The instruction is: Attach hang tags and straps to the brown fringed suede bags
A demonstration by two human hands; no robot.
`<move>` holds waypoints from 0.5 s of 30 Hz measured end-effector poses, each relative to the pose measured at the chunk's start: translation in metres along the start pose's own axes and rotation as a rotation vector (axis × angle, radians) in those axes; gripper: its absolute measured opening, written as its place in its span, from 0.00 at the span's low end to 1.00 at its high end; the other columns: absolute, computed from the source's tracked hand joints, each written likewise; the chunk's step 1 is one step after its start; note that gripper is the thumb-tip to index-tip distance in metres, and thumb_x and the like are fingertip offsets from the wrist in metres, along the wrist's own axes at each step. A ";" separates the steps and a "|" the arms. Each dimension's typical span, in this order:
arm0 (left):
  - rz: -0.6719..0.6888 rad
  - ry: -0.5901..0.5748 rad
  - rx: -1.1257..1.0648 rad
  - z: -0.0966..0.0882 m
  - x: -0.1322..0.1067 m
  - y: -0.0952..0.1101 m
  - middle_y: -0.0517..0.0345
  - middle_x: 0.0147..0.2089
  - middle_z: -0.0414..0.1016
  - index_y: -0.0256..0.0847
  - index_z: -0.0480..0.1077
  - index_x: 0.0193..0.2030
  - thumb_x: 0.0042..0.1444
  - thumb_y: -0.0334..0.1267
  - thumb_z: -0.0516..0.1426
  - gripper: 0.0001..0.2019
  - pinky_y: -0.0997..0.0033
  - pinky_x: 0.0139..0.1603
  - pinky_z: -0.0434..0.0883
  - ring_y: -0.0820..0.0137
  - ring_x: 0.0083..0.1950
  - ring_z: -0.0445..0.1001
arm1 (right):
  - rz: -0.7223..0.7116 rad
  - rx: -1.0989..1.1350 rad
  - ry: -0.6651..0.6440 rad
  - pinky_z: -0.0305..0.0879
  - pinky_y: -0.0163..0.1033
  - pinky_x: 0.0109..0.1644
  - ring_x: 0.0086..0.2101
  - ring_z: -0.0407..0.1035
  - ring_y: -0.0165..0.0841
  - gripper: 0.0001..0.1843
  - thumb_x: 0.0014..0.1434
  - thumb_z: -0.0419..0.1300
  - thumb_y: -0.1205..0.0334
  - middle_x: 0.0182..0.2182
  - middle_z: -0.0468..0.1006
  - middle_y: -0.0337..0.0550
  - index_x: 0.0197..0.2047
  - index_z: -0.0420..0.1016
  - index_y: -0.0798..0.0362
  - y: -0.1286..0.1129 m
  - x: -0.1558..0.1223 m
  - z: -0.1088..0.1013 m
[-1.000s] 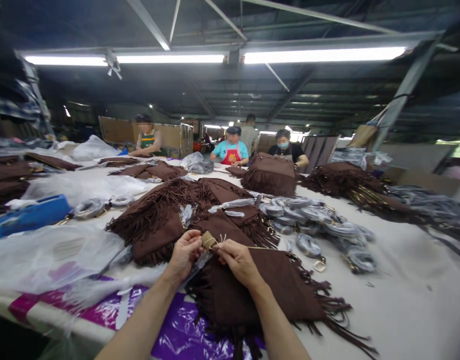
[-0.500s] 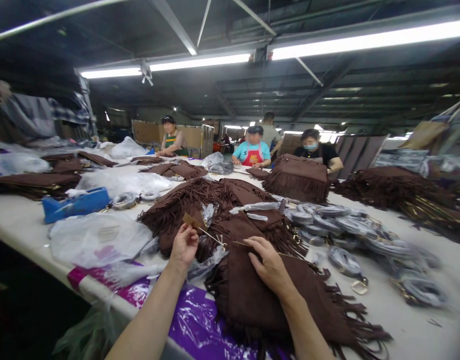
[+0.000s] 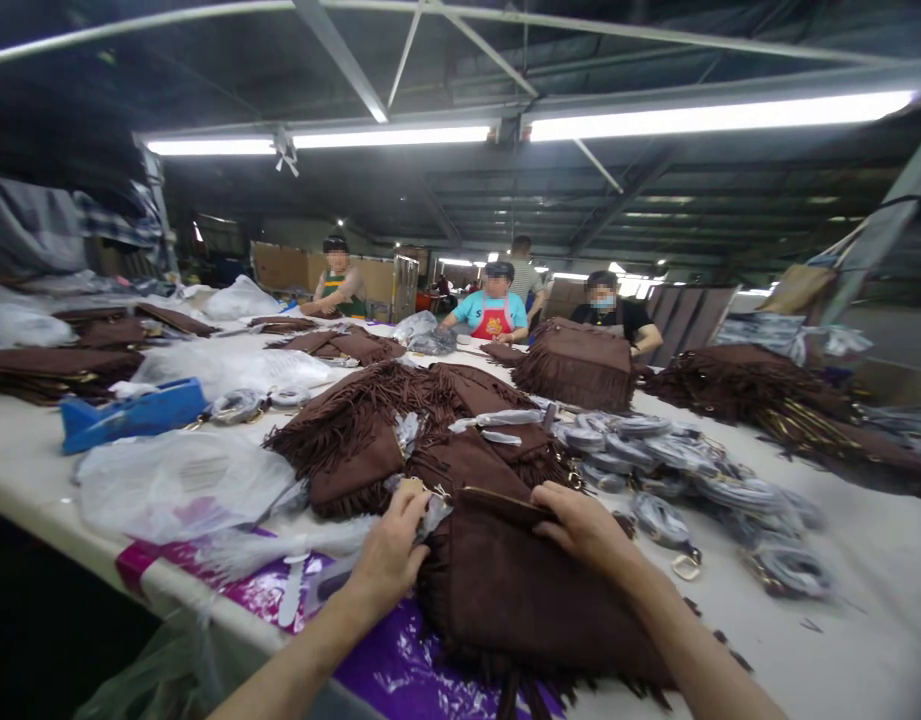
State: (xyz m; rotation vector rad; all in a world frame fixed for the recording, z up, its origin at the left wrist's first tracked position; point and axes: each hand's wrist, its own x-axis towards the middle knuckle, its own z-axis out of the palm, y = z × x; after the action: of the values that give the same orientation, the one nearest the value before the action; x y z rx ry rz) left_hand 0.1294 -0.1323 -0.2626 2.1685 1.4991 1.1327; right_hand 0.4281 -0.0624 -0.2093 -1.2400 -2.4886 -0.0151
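A brown suede fringed bag lies in front of me on the white table, partly over purple plastic. My left hand grips the bag's top left corner, fingers curled near a small gold fitting. My right hand closes over the bag's top edge on the right, fingers folded onto the rim. More brown fringed bags are piled just beyond my hands.
Wrapped grey straps lie heaped to the right. Clear plastic bags and a blue tool sit to the left. Three seated people work at the far side, and another stands behind them. Further fringed bags lie at the back right.
My left hand dropped from holding a small tag up and now grips the bag's corner. My right hand shifted onto the bag's top edge. The view tilted slightly down.
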 end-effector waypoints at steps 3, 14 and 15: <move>0.087 0.056 0.003 -0.004 0.021 0.010 0.50 0.59 0.64 0.44 0.64 0.56 0.46 0.19 0.51 0.29 0.59 0.63 0.65 0.61 0.60 0.66 | -0.063 -0.285 0.220 0.57 0.38 0.34 0.32 0.67 0.37 0.06 0.56 0.58 0.70 0.32 0.73 0.40 0.34 0.71 0.49 -0.011 -0.010 -0.031; 0.606 0.235 0.180 -0.044 0.136 0.081 0.46 0.59 0.67 0.39 0.68 0.46 0.60 0.25 0.49 0.11 0.58 0.63 0.60 0.60 0.62 0.65 | -0.178 -0.766 0.780 0.62 0.44 0.43 0.34 0.74 0.37 0.08 0.66 0.54 0.66 0.38 0.82 0.43 0.39 0.73 0.48 -0.040 -0.094 -0.079; 0.622 0.119 0.209 -0.040 0.129 0.070 0.46 0.59 0.68 0.39 0.69 0.46 0.59 0.24 0.50 0.12 0.57 0.62 0.61 0.60 0.61 0.66 | -0.196 -0.716 0.682 0.63 0.45 0.43 0.36 0.75 0.38 0.11 0.67 0.50 0.66 0.40 0.82 0.44 0.40 0.74 0.47 -0.037 -0.107 -0.058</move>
State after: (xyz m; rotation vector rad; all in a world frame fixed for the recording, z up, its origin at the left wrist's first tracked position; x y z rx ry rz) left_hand 0.1683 -0.0565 -0.1363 2.8730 1.0357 1.3477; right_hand 0.4760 -0.1771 -0.1839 -0.9620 -2.0011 -1.2438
